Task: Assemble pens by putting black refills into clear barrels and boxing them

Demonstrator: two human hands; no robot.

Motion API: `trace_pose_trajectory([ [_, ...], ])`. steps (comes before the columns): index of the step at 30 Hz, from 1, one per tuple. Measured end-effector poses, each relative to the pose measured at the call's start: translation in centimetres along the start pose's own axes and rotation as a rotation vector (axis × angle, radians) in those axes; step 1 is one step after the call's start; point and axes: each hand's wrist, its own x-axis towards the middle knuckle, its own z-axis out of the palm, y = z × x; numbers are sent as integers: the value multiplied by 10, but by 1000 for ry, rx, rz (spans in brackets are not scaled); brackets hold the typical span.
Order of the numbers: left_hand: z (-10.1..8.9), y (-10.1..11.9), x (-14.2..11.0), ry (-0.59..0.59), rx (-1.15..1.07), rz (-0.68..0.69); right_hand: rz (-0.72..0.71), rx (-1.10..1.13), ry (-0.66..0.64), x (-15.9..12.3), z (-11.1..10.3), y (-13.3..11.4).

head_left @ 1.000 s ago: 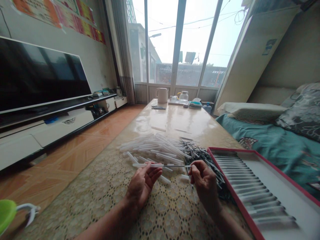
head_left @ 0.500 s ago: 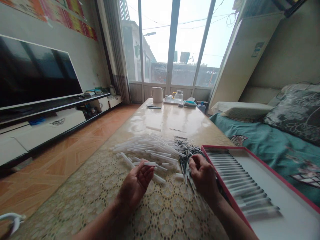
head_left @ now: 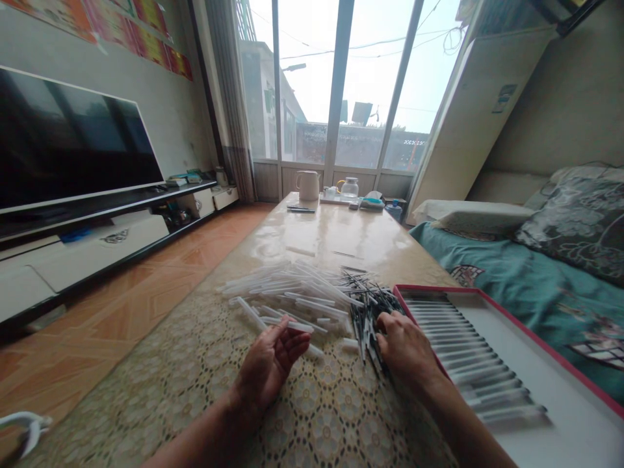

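My left hand point(head_left: 273, 351) pinches a whitish, see-through pen barrel point(head_left: 299, 327) between thumb and forefinger, its other fingers loosely curled. Just beyond it lies a loose heap of similar pen barrels point(head_left: 292, 283). To the right, thin dark pen refills point(head_left: 359, 322) are piled on the patterned tablecloth. My right hand point(head_left: 402, 341) is down at the near right side of that pile, fingers bent inward. Its fingertips are partly hidden, and what they grip cannot be made out. A red-rimmed white box point(head_left: 546, 364) beside it holds a row of pens point(head_left: 475, 354) with dark tips.
At the table's far end stand a beige kettle point(head_left: 309, 186), a glass jug point(head_left: 350, 188) and a tissue pack point(head_left: 372, 201). A bed with a teal cover point(head_left: 463, 250) runs along the right. A television point(head_left: 73, 140) stands on a low cabinet to the left.
My right hand has shifted slightly right and down at the refill pile, with its fingers reaching lower. My left hand has moved a little right and down, still holding the pen barrel.
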Motion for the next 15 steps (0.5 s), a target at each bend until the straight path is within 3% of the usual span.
trace_pose_trajectory([
  [15,-7,-6,3,-67,69,-6,-65,-2,126,1,7,-10],
])
